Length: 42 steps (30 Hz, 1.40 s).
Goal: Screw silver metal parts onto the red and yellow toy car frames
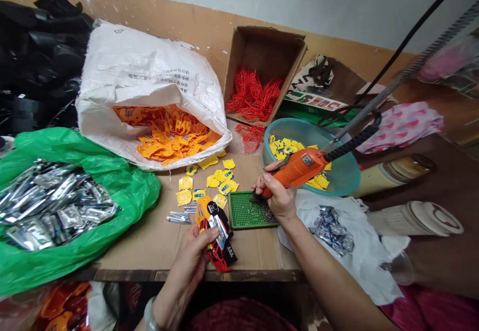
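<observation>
- While the right hand (275, 196) grips one orange corded hand tool (299, 169), the tool's nose sits just over one green pegged tray (243, 216) strewn with small dark bits; the work in hand is at this tray.
- Right fingers (264, 181): wrapped closely round the tool's body.
- Left hand (190, 256): fingers and thumb pinch one bundle of black, yellow and red plastic pieces (217, 236), near the tray, above a cardboard sheet (142, 241).
- One white woven sack (149, 72), holding many orange tags (168, 134).
- One cardboard box (262, 57), holding a heap of red plastic frames (254, 96).
- One teal basin (348, 181), holding yellow tags (284, 149).
- Loose yellow tags (220, 179): roughly fifteen.
- One green plastic bag (75, 146), holding many silver sachets (56, 206).
- One white cloth (366, 241), bearing a smaller pile of silver sachets (331, 229).
</observation>
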Tool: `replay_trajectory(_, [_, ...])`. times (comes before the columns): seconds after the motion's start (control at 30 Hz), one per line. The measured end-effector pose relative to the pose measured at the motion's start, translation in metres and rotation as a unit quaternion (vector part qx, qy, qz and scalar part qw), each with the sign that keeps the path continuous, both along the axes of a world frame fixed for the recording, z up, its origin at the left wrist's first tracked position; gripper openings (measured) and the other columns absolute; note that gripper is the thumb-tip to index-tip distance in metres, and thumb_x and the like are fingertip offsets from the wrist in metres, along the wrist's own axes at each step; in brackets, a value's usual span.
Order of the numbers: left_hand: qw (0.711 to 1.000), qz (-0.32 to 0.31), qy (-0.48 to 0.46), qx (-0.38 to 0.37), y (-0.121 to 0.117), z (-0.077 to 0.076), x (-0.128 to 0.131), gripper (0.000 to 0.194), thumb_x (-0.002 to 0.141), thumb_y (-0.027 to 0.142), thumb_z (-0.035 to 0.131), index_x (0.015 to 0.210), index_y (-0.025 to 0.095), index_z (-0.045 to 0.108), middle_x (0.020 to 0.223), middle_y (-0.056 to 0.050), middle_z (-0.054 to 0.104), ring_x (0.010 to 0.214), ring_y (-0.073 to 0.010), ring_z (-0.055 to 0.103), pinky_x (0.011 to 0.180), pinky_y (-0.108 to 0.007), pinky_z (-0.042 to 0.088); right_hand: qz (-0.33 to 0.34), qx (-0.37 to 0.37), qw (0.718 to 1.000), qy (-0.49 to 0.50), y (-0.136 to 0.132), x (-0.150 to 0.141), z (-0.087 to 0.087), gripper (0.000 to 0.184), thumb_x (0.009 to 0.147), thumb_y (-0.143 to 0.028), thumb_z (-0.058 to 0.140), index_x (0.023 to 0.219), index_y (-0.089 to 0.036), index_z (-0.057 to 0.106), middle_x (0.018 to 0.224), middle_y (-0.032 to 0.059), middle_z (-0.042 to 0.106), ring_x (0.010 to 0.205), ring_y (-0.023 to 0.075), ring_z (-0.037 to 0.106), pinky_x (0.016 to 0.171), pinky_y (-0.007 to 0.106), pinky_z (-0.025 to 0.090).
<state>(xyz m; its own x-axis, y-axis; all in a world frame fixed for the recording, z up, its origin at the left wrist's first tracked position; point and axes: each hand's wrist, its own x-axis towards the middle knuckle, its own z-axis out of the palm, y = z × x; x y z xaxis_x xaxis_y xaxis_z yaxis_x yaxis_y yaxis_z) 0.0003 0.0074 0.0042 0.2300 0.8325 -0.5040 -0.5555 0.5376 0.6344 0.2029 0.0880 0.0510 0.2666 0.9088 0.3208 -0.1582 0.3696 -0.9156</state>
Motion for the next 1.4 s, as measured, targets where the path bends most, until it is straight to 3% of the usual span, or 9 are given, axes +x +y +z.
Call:
replay_trajectory(0.1, [1.0,0.006,-0.001,-0.009,0.001,0.004,0.002,0.041,0.059,0.036,0.093,0.085,0.011,0.074,0.071,-0.007,0.074,0.06,-0.018,0.067,0.057,-0.027,0.055,-0.002,0.009,1.0,0.018,-0.001,-0.003,0.015,0.027,0.08,-0.034,0.075,0.097,-0.023,0.058,0.053,-0.0101,0.058,0.042,0.0124,0.057,0.053,0.03,0.056])
replay_trajectory(0.2, [1.0,0.009,0.003,-0.01,0.001,0.009,0.004,0.041,0.057,0.038,0.093,0.082,0.011,0.073,0.067,-0.006,0.072,0.059,-0.0191,0.067,0.056,-0.027,0.054,0.003,0.033,0.997,0.07,-0.008,-0.013,0.046,0.023,0.078,-0.032,0.072,0.093,-0.023,0.058,0.052,-0.0104,0.055,0.039,0.0109,0.052,0.05,0.028,0.053])
replay_trajectory(0.3, [1.0,0.023,0.006,-0.002,0.0,0.012,0.005,0.04,0.057,0.036,0.093,0.082,0.011,0.073,0.068,-0.005,0.073,0.058,-0.0175,0.066,0.057,-0.027,0.053,0.06,0.031,0.993,0.092,-0.022,-0.026,0.076,0.021,0.076,-0.034,0.069,0.089,-0.025,0.056,0.05,-0.0105,0.051,0.037,0.0113,0.048,0.046,0.028,0.049])
replay_trajectory(0.4, [1.0,0.022,0.001,0.004,0.0,0.013,0.006,0.039,0.059,0.035,0.092,0.083,0.011,0.073,0.07,-0.005,0.073,0.058,-0.0171,0.065,0.057,-0.027,0.052,0.117,0.003,0.989,0.094,-0.037,-0.039,0.088,0.02,0.077,-0.035,0.068,0.089,-0.026,0.055,0.051,-0.0102,0.051,0.036,0.0127,0.047,0.047,0.031,0.05])
replay_trajectory(0.7, [0.998,0.039,-0.014,0.043,-0.002,0.013,0.008,0.034,0.063,0.032,0.09,0.085,0.011,0.074,0.072,-0.004,0.072,0.062,-0.0134,0.062,0.061,-0.023,0.051,0.188,0.011,0.974,0.126,-0.047,-0.052,0.068,0.016,0.081,-0.031,0.068,0.092,-0.026,0.057,0.055,-0.0095,0.056,0.039,0.0128,0.051,0.052,0.032,0.053])
replay_trajectory(0.97, [0.997,0.054,-0.017,0.05,-0.002,0.015,0.009,0.037,0.061,0.03,0.092,0.089,0.013,0.076,0.074,-0.002,0.072,0.063,-0.0124,0.061,0.069,-0.025,0.053,0.18,0.002,0.978,0.105,-0.047,-0.059,0.066,0.024,0.081,-0.038,0.07,0.093,-0.026,0.054,0.054,-0.0099,0.054,0.037,0.0127,0.049,0.049,0.032,0.051])
replay_trajectory(1.4, [0.997,0.067,-0.012,0.043,-0.001,0.017,0.011,0.036,0.06,0.028,0.09,0.088,0.013,0.075,0.074,-0.002,0.071,0.065,-0.0148,0.06,0.066,-0.026,0.048,0.198,0.004,0.976,0.091,-0.05,-0.062,0.063,0.024,0.083,-0.04,0.072,0.093,-0.027,0.055,0.055,-0.0105,0.052,0.038,0.0129,0.048,0.051,0.032,0.051])
